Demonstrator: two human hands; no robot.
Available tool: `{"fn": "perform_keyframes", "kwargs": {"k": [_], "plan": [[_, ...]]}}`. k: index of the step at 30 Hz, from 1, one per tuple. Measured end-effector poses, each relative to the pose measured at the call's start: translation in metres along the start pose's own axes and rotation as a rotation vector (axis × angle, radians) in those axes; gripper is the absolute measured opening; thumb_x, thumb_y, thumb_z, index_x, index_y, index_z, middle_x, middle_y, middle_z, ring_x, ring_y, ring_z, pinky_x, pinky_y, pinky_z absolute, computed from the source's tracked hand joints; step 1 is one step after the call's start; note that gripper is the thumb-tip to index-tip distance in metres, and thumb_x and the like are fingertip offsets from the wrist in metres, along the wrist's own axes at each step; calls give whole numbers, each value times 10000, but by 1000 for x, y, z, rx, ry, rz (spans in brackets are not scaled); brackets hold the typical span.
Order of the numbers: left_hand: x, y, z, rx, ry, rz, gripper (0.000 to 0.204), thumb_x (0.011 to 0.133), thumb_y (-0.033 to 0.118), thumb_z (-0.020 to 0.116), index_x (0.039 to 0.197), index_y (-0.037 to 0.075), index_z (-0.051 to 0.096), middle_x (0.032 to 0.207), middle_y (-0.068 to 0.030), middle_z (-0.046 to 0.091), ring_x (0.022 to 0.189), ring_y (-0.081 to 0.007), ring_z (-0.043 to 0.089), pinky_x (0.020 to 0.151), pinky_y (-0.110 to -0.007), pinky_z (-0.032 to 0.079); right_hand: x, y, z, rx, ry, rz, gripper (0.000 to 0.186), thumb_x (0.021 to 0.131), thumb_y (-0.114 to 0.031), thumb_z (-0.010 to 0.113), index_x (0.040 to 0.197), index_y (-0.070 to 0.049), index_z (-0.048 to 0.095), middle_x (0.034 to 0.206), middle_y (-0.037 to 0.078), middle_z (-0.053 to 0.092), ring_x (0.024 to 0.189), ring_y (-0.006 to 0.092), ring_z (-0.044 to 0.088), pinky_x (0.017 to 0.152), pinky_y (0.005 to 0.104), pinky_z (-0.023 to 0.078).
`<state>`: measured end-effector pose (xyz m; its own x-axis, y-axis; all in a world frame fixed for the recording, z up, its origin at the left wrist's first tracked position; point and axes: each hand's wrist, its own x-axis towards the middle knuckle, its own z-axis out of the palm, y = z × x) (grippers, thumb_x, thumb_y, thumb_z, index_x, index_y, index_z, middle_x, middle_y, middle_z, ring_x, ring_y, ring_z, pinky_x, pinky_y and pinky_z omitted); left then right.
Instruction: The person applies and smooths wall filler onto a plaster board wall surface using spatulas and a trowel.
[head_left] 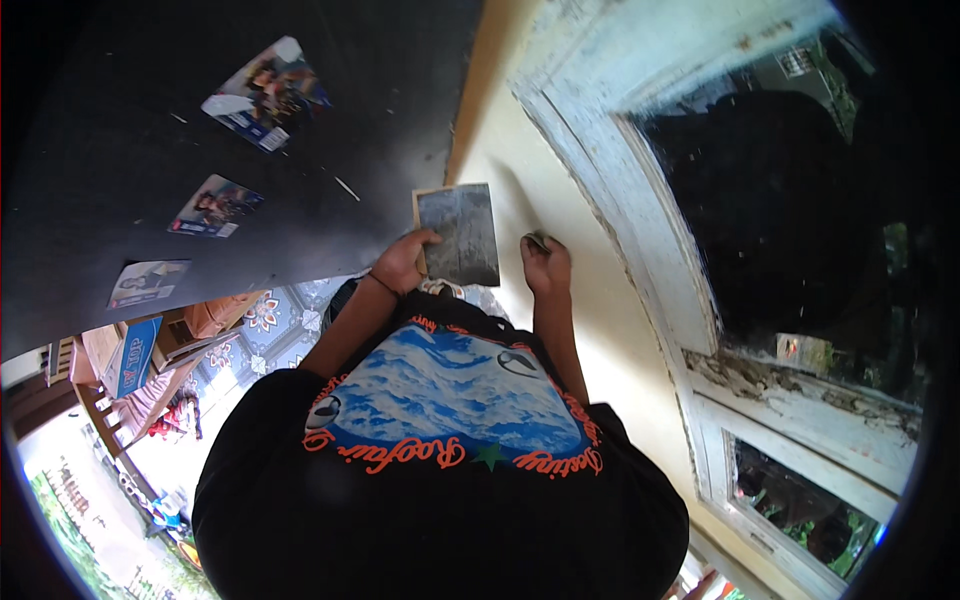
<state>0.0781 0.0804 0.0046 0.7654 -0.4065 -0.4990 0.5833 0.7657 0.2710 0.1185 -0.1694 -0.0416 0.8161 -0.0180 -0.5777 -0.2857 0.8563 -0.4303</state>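
Observation:
My left hand (402, 262) is closed on the left edge of a flat rectangular panel (462, 235). The panel has a grey, smudged face and a thin light-brown edge, and my thumb lies over its front. To the right and apart from it, my right hand (548, 270) is raised in front of the cream wall. Its fingers are closed around a small dark greenish wad (540, 241); whether this is cloth or a pad I cannot make out.
A dark surface (350, 110) on the left bears several picture cards (267, 93). At the right stands a worn white window frame (650, 220) with dark glass. A wooden bench (95, 400) with a blue box (138, 357) is at the lower left, beside patterned floor tiles (285, 325).

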Motion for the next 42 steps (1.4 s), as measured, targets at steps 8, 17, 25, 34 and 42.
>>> {"fn": "perform_keyframes", "kwargs": {"k": [8,17,25,34,42], "plan": [[-5,26,-5,48,0,-22,318,771,30,400,1077,-49,438,995,-140,540,891,-250,561,809,-361,460,60,38,4,-107,69,108,105,803,-27,366,874,-5,441,858,124,500,818,254,499,914,464,364],[-17,43,-28,58,-30,-33,309,772,41,423,1060,-66,450,980,-141,547,882,-229,568,784,-341,471,86,60,33,-191,76,101,92,808,-14,360,851,-31,439,777,79,483,756,193,484,926,467,332],[-13,42,-46,84,-91,0,350,766,14,412,1111,-44,424,1032,-134,533,938,-234,548,823,-363,450,98,62,83,-199,-54,184,46,786,-49,413,816,-48,447,778,100,486,756,234,473,866,438,382],[-16,43,-16,85,-69,-30,352,759,12,415,1109,-26,433,1025,-125,538,933,-236,548,834,-362,441,58,39,146,-154,-263,219,187,820,-121,406,925,19,474,916,148,531,937,274,488,899,426,357],[-7,30,-16,74,-79,-21,362,761,32,410,1119,-23,427,1047,-132,531,950,-242,540,841,-377,432,1,9,149,4,-59,116,236,817,-82,382,988,73,434,1027,212,491,988,317,464,949,459,314]]}}
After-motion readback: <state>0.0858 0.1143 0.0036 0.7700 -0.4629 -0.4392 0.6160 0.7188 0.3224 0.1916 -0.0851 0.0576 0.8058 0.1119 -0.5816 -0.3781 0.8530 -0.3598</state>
